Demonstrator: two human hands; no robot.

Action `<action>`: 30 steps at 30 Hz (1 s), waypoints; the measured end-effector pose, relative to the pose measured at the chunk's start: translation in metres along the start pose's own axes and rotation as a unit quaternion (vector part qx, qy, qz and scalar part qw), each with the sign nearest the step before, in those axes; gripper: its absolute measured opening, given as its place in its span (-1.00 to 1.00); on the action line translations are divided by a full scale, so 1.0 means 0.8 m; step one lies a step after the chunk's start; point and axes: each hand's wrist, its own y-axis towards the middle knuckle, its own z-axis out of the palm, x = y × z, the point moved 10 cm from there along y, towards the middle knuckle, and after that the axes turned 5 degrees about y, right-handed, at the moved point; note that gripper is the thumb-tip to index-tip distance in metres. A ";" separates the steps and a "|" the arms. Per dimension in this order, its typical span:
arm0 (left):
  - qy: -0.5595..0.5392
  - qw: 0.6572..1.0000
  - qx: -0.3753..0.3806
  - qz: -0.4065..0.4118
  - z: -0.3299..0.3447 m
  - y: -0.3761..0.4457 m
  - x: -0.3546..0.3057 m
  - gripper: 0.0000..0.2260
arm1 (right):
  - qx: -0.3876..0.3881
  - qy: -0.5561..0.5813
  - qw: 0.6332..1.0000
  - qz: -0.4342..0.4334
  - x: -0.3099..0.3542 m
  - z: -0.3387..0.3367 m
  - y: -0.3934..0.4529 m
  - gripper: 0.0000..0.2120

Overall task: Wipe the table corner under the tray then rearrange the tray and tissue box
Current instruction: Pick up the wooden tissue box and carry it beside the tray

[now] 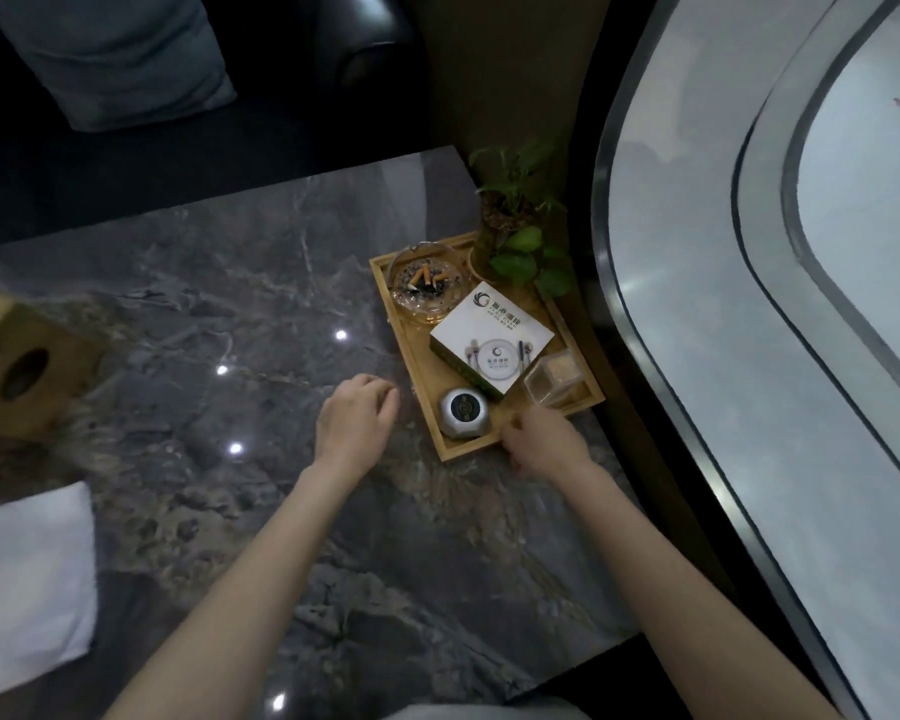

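Note:
A wooden tray [515, 443] sits at the table's far right corner. It carries a glass ashtray [427, 287] with cigarette butts, a potted plant [515, 236], a white printed box [492, 341], a clear toothpick holder [554, 379] and a round silver device [462, 412]. My right hand [544, 441] curls its fingers over the tray's near rim. My left hand [357, 418] hovers just left of the tray with loosely bent fingers and holds nothing. A wooden tissue box [19, 366] stands at the left edge, blurred. A folded white cloth [27, 576] lies at the lower left.
The grey marble table [240, 314] ends just right of the tray, where a dark gap runs along a curved metal-framed window [749, 356]. A dark seat with a grey cushion [120, 59] lies beyond the far edge.

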 end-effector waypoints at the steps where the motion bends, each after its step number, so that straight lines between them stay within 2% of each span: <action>1: -0.011 1.000 0.002 -0.011 -0.007 -0.005 0.006 -0.75 | 0.004 -0.030 0.999 -0.042 0.019 0.000 -0.003 -0.68; 4: -0.032 0.999 -0.012 -0.041 -0.031 -0.025 0.026 -0.78 | 0.032 -0.093 0.982 -0.159 0.083 0.009 -0.019 -0.77; 7: -0.019 0.997 -0.050 -0.058 -0.064 -0.043 0.045 -0.79 | 0.014 -0.137 0.955 -0.264 0.152 0.016 -0.037 -0.81; 12: -0.028 0.987 -0.135 -0.086 -0.137 -0.062 0.098 -0.74 | -0.032 -0.066 0.927 -0.368 0.258 0.035 -0.052 -0.68; 17: -0.008 0.971 -0.206 -0.118 -0.212 -0.080 0.166 -0.56 | -0.045 0.042 0.920 -0.386 0.340 0.063 -0.050 -0.50; 21: -0.011 0.955 -0.243 -0.170 -0.257 -0.093 0.238 -0.35 | -0.024 0.077 0.915 -0.396 0.401 0.102 -0.049 -0.39; 25: -0.058 0.945 -0.225 -0.230 -0.266 -0.092 0.319 -0.14 | 0.005 0.130 0.917 -0.377 0.451 0.145 -0.039 -0.30; 30: -0.217 0.921 -0.176 -0.270 -0.243 -0.073 0.397 -0.03 | 0.070 0.148 0.929 -0.332 0.500 0.214 -0.010 -0.29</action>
